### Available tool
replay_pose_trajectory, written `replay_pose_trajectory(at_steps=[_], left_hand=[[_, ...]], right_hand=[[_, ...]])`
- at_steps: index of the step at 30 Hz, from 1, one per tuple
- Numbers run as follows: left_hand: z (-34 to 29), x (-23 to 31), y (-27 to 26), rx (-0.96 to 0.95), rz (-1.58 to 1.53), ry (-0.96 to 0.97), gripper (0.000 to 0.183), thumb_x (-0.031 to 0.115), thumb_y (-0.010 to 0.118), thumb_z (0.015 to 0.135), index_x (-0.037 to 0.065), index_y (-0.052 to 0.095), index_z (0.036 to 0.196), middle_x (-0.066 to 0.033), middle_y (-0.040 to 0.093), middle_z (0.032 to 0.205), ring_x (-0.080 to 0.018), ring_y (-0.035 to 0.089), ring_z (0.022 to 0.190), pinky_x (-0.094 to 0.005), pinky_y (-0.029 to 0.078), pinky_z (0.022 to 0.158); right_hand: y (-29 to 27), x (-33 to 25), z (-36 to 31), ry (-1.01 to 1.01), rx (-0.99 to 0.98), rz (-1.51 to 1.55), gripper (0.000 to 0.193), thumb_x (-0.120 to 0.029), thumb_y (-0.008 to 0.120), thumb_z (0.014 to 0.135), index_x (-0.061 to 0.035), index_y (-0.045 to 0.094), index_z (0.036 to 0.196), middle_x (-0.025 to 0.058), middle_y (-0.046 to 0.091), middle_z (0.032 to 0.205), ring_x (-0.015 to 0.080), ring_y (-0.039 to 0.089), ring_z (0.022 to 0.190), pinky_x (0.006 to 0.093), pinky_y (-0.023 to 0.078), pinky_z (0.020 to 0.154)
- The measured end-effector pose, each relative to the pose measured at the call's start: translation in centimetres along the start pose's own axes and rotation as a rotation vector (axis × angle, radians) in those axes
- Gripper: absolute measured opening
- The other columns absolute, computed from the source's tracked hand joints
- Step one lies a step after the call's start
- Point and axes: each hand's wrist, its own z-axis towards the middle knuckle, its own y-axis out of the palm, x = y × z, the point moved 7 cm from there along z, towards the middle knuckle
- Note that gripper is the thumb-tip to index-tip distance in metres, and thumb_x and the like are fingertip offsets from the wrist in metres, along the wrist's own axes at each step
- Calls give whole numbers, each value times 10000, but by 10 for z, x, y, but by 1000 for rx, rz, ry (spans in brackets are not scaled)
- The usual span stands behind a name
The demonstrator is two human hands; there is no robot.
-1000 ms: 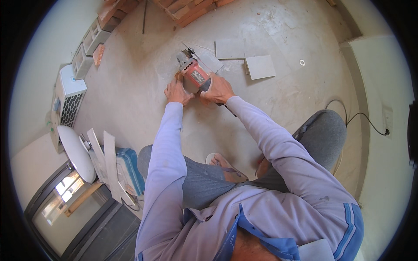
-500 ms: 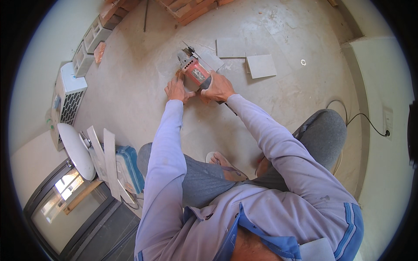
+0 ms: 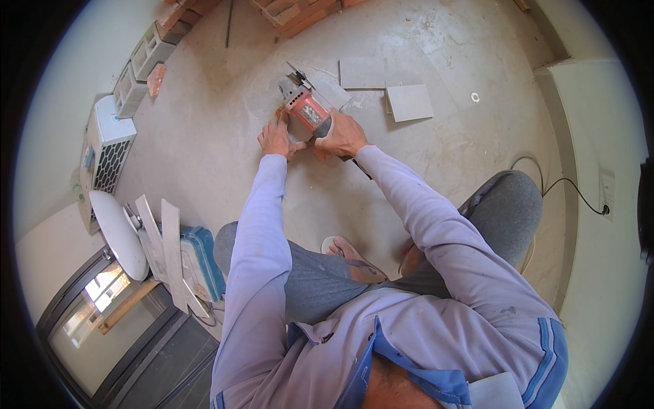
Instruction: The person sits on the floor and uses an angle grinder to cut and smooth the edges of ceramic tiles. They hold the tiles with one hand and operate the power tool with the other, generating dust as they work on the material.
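Observation:
An angle grinder (image 3: 308, 111) with a red body and a dark rear handle lies across a light grey tile (image 3: 336, 97) low over the floor. Its thin disc (image 3: 298, 71) stands on edge at the head, on the far side. My right hand (image 3: 344, 134) is closed around the rear handle. Left of the tool, my left hand (image 3: 276, 139) grips the near left side of the tile, thumb turned inward; its fingertips are partly hidden. Orange-brown material, perhaps brick, peeks out under the tile beside my hands.
Cut grey tile pieces (image 3: 409, 102) lie on the floor to the right. Bricks (image 3: 306, 17) are stacked at the far side, hollow blocks (image 3: 129, 92) along the left wall. A blue case (image 3: 199, 262) sits by my left knee. A cord (image 3: 579, 191) runs to a wall socket.
Almost nothing differs; both hands keep their hold, and the grinder's disc end sits very slightly to the right and lower in the view.

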Motion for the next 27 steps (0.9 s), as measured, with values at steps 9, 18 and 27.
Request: replay_pose_trajectory(at_steps=[9, 18, 27], left_hand=[[3, -6, 8, 30, 73, 31, 1222, 511, 899, 576, 232, 234, 1563, -161, 525, 1318, -386, 503, 1225, -511, 383, 1028], [0, 0, 1, 42, 67, 36, 1183, 501, 898, 584, 210, 271, 1544, -164, 528, 1328, -386, 506, 1232, -513, 397, 1022], [1, -1, 3, 27, 77, 27, 1193, 476, 913, 571, 199, 283, 1546, -163, 531, 1315, -384, 505, 1232, -512, 396, 1026]], right_hand=[[0, 0, 0, 11, 2, -15, 666, -260, 726, 546, 51, 555, 1109, 286, 681, 1009, 429, 670, 981, 438, 537, 855], [-1, -2, -2, 33, -30, -18, 691, -253, 722, 547, 51, 551, 1143, 282, 686, 1005, 422, 675, 976, 431, 538, 855], [-1, -1, -1, 20, -20, -35, 683, -288, 715, 580, 49, 552, 1151, 280, 684, 1029, 417, 675, 985, 438, 538, 867]])
